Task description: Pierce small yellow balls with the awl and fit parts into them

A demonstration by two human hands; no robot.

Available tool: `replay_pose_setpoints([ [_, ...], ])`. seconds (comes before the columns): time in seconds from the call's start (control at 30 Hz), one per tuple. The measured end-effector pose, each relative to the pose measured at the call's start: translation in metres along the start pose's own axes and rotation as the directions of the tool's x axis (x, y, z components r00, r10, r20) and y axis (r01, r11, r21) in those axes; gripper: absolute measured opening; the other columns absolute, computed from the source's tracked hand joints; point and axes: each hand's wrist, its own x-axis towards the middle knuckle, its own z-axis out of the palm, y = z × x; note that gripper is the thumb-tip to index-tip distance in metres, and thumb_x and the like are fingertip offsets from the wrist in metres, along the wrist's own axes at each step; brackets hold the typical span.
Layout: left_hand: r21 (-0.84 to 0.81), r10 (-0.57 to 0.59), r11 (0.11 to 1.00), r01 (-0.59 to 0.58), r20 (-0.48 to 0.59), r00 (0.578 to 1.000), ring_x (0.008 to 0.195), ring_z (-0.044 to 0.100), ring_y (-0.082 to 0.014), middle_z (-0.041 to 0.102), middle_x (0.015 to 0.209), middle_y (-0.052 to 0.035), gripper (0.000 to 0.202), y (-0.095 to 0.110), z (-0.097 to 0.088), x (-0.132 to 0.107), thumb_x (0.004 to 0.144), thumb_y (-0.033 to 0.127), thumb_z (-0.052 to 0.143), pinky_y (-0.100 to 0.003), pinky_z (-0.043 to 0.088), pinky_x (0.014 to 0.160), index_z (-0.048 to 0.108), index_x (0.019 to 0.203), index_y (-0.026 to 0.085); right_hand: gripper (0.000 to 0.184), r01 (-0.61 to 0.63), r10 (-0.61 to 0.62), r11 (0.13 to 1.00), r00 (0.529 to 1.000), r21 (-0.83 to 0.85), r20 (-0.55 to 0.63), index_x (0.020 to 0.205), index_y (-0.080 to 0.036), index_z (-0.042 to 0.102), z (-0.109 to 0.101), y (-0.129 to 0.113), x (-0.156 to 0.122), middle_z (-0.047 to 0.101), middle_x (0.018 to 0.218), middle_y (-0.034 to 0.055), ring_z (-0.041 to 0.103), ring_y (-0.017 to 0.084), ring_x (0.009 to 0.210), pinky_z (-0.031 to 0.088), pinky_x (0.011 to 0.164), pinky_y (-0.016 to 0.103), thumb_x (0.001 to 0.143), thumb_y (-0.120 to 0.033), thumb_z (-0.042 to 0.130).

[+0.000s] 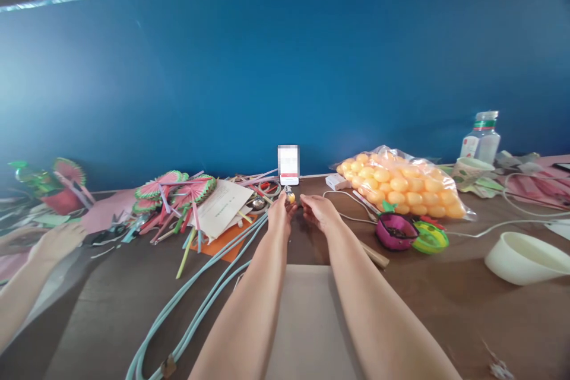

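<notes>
My left hand (280, 212) is closed around a small yellow-orange item (291, 196) with a pale top, too small to name. My right hand (317, 211) is just beside it, a short gap away, with its fingers bent together and pointing left. Whether anything is between those fingertips is too small to make out. Both hands are over the dark brown table (312, 248), in front of a phone (289, 166) standing upright at the blue wall. A beige sheet or board (307, 314) lies between my forearms.
On the left are pleated pink-green fans (160, 189), a printed paper (222, 205), looped pale-blue tubing (196, 285) and another person's hand (57, 243). On the right are a bag of orange balls (401, 184), a purple bowl (394, 236), a cream bowl (512, 264) and a bottle (483, 139).
</notes>
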Motion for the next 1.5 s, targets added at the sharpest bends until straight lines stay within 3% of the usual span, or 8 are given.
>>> replay_pose_setpoints([
  [0.1, -0.007, -0.005, 1.000, 0.005, -0.002, 1.000, 0.055, 0.061, -0.0108, 0.063, 0.069, -0.0049, 0.014, 0.000, 0.001, 0.001, 0.086, 0.024, 0.061, -0.021, 0.050, 0.054, 0.062, 0.087, 0.011, 0.017, 0.044, -0.046, 0.996, 0.999, -0.073, -0.025, 0.064, -0.015, 0.061, 0.002, 0.003, 0.000, 0.053, 0.051, -0.0038, 0.048, 0.006, 0.046, 0.047, 0.045, 0.018, 0.075, -0.023, 0.071],
  [0.23, -0.021, -0.012, 1.000, 0.012, 0.014, 1.000, 0.055, 0.061, -0.0108, 0.063, 0.070, -0.0058, 0.016, -0.001, 0.000, 0.002, 0.086, 0.026, 0.061, -0.021, 0.051, 0.054, 0.062, 0.087, 0.010, 0.012, 0.087, -0.087, 0.996, 0.996, 0.002, 0.004, 0.067, -0.015, 0.065, 0.002, 0.003, 0.001, 0.055, 0.053, -0.0033, 0.051, 0.006, 0.049, 0.048, 0.047, 0.016, 0.071, -0.020, 0.075],
  [0.47, -0.029, -0.030, 0.999, 0.032, 0.048, 0.998, 0.058, 0.063, -0.0115, 0.066, 0.072, -0.0075, 0.015, -0.002, 0.000, 0.001, 0.085, 0.025, 0.060, -0.021, 0.052, 0.057, 0.063, 0.085, 0.010, 0.004, 0.057, -0.069, 0.992, 0.992, 0.111, 0.102, 0.075, -0.016, 0.068, 0.000, 0.000, 0.000, 0.065, 0.066, -0.0004, 0.054, 0.005, 0.051, 0.049, 0.048, 0.015, 0.073, -0.013, 0.071],
  [0.8, -0.033, -0.003, 0.999, 0.007, 0.096, 0.995, 0.056, 0.062, -0.0122, 0.065, 0.068, -0.0055, 0.016, -0.005, -0.001, 0.006, 0.079, 0.026, 0.067, -0.022, 0.050, 0.054, 0.063, 0.084, 0.011, 0.011, 0.065, -0.084, 0.991, 0.982, 0.120, 0.168, 0.074, -0.018, 0.063, -0.001, 0.007, 0.003, 0.061, 0.059, -0.0035, 0.055, 0.006, 0.052, 0.047, 0.048, 0.015, 0.071, -0.017, 0.073],
  [1.5, 0.082, 0.021, 0.996, -0.030, 0.113, 0.993, 0.055, 0.060, -0.0120, 0.063, 0.067, -0.0040, 0.022, 0.000, 0.003, -0.009, 0.077, 0.032, 0.071, -0.023, 0.048, 0.056, 0.063, 0.082, 0.012, 0.008, 0.030, -0.056, 0.986, 0.986, 0.165, 0.155, 0.075, -0.016, 0.065, 0.000, 0.005, 0.000, 0.063, 0.061, -0.0025, 0.050, 0.004, 0.046, 0.042, 0.043, 0.013, 0.072, -0.016, 0.072],
])
